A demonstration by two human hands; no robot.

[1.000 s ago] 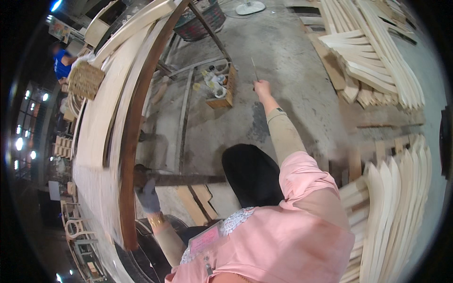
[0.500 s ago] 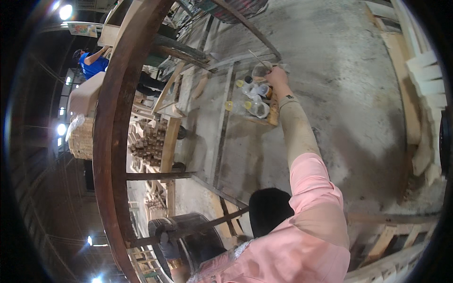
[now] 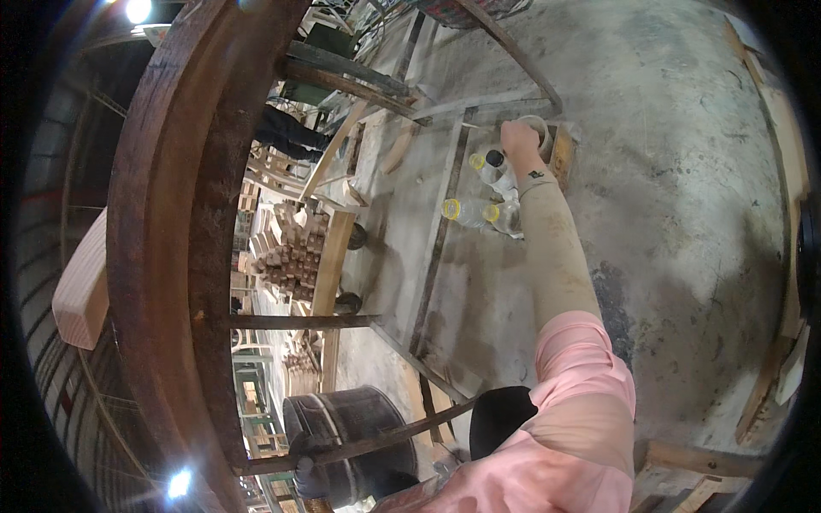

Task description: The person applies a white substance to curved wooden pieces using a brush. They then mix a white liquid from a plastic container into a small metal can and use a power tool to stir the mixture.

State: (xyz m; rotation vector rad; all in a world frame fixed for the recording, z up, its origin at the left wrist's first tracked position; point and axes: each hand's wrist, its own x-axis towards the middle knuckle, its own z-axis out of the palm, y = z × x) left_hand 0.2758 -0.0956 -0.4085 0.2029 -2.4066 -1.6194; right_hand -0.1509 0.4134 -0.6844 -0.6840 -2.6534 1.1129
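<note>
My right hand [image 3: 522,139], on a bare forearm below a pink sleeve, reaches out low over the floor. Its fingers are closed at the side of a round clear plastic cup [image 3: 542,130]; what they pinch is hidden behind the hand. Beside it stand several clear plastic bottles, among them one with a yellow cap [image 3: 451,209] and one with a black cap [image 3: 494,158]. A wooden block [image 3: 561,156] lies next to the cup. My left hand [image 3: 310,483], in a dark glove, shows only in part at the lower left, closed at a wooden bar [image 3: 368,439] of the frame.
A thick dark wooden beam [image 3: 158,256] stands close on the left, with thin rails joined to it. Beyond it are a black drum [image 3: 346,440], stacked wood pieces [image 3: 295,256] and a person's dark-clothed legs [image 3: 291,132]. Timber [image 3: 791,205] lies along the right side.
My right hand has shifted from the cup's right side to its left. The thin stick seen in the cup earlier no longer shows. The view has moved nearer to the bottles.
</note>
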